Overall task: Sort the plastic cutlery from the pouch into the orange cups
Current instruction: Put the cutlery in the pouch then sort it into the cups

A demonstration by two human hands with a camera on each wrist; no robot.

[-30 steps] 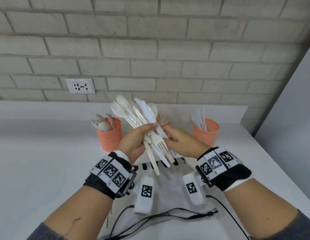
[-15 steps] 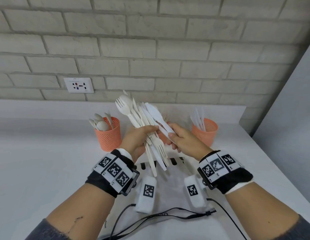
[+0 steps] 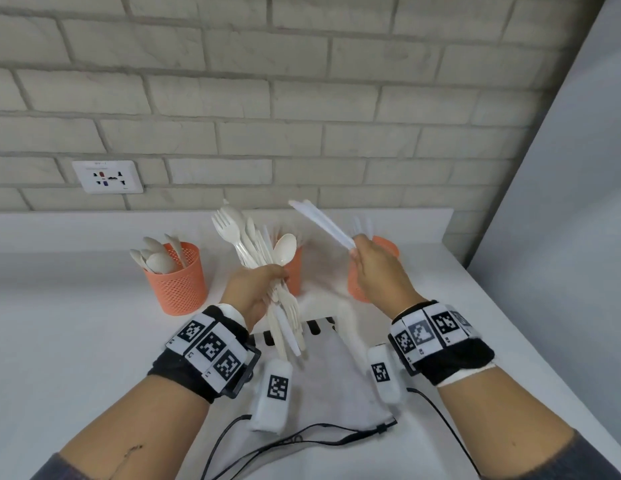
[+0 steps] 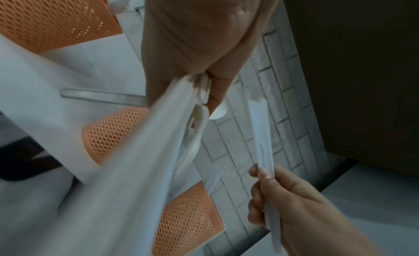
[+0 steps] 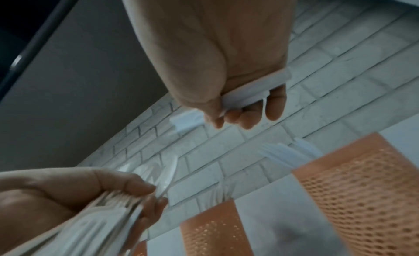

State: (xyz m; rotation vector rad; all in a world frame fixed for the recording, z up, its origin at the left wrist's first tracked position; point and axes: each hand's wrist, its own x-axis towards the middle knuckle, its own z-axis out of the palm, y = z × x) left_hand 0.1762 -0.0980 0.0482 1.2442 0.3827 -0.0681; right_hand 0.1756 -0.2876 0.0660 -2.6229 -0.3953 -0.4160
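Note:
My left hand (image 3: 272, 277) grips a bundle of white and cream plastic cutlery (image 3: 248, 239) above the grey pouch (image 3: 323, 379); forks, a spoon and knives fan upward from it. To the right, apart from the bundle, my right hand (image 3: 356, 245) pinches one white knife (image 3: 321, 221) by its handle, blade pointing up-left, in front of the right orange cup (image 3: 387, 244). The knife (image 5: 249, 92) shows in the curled fingers in the right wrist view. The left cup (image 3: 179, 285) holds spoons. The middle cup (image 3: 295, 268) is partly hidden behind the bundle.
The cups stand in a row on a white counter (image 3: 77, 341) near a brick wall with a socket (image 3: 108, 176). A grey panel (image 3: 562, 202) closes the right side. Black cords (image 3: 302, 441) trail from the pouch's near end.
My right hand has pulled a white knife out of the bundle and carried it to the right, up to the right cup. The left hand still holds the bundle, slightly lower.

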